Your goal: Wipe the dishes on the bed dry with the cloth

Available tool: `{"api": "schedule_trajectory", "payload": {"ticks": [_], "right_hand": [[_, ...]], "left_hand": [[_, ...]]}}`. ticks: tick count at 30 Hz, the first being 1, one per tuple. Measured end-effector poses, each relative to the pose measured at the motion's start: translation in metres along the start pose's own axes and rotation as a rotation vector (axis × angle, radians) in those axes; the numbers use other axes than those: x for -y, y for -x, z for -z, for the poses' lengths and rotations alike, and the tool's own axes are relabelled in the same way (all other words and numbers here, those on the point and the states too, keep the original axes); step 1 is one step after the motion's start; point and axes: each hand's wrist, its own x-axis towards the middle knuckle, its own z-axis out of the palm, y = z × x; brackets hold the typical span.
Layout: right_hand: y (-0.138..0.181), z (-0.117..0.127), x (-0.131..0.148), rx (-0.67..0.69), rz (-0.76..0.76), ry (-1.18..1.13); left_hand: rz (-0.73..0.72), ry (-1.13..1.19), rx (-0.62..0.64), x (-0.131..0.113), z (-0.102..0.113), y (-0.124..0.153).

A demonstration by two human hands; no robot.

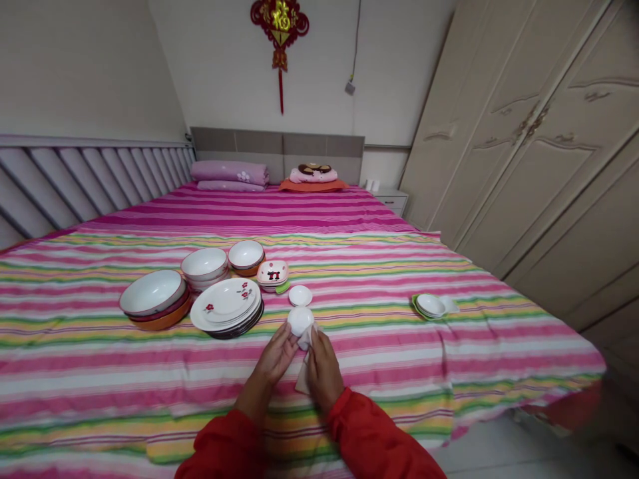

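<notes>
Between my two hands is a small white dish (300, 320), held up over the striped bed. My left hand (277, 352) grips the dish by its left edge. In my right hand (323, 364) is a pale cloth (306, 338), pressed against the dish's lower right edge, with part of it hanging below. Just beyond, another small white dish (300, 295) lies on the bed. To the left of my hands stands a stack of plates (227, 306), the top one white with red flowers.
Stacked bowls (154, 293), more bowls (204, 265), a third bowl stack (246, 254) and patterned square dishes (272, 273) stand at left. Small dishes (430, 305) lie at right. Folded bedding (229, 174) is by the headboard (324, 150); a wardrobe (524, 146) lines the right.
</notes>
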Motion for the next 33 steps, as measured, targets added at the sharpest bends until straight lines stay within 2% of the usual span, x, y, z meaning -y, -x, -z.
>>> {"api": "schedule_trajectory", "payload": {"ticks": [5, 8, 12, 15, 19, 21, 24, 26, 29, 33], "right_hand": [[-0.001, -0.003, 0.009, 0.053, 0.174, 0.136], [-0.013, -0.005, 0.017, 0.115, 0.217, 0.179], [-0.04, -0.007, 0.027, 0.151, 0.173, 0.257], [-0.065, -0.005, 0.031, 0.145, 0.084, 0.307], [-0.085, 0.0, 0.023, 0.081, -0.09, 0.194], [-0.082, 0.001, 0.016, 0.03, -0.16, 0.053], [-0.063, 0.001, 0.008, -0.065, -0.16, -0.058], [-0.047, 0.001, 0.006, -0.095, -0.105, -0.023], [-0.03, 0.002, 0.008, -0.064, 0.0, 0.029], [-0.026, 0.004, 0.014, -0.026, 0.108, 0.031]], "left_hand": [[-0.012, -0.038, 0.028, 0.001, 0.009, -0.005], [0.013, -0.092, 0.063, 0.002, 0.011, -0.004], [0.013, -0.114, 0.105, 0.003, 0.007, 0.0], [0.032, -0.118, 0.127, 0.003, 0.003, 0.004], [0.053, -0.096, 0.118, 0.002, 0.001, 0.006], [0.048, -0.072, 0.074, 0.002, 0.001, 0.005], [0.031, -0.038, 0.049, 0.002, 0.002, 0.004], [0.032, -0.031, 0.054, 0.002, 0.003, 0.003], [0.03, -0.039, 0.03, 0.002, 0.005, 0.002], [-0.003, -0.075, 0.062, 0.002, 0.007, 0.001]]}}
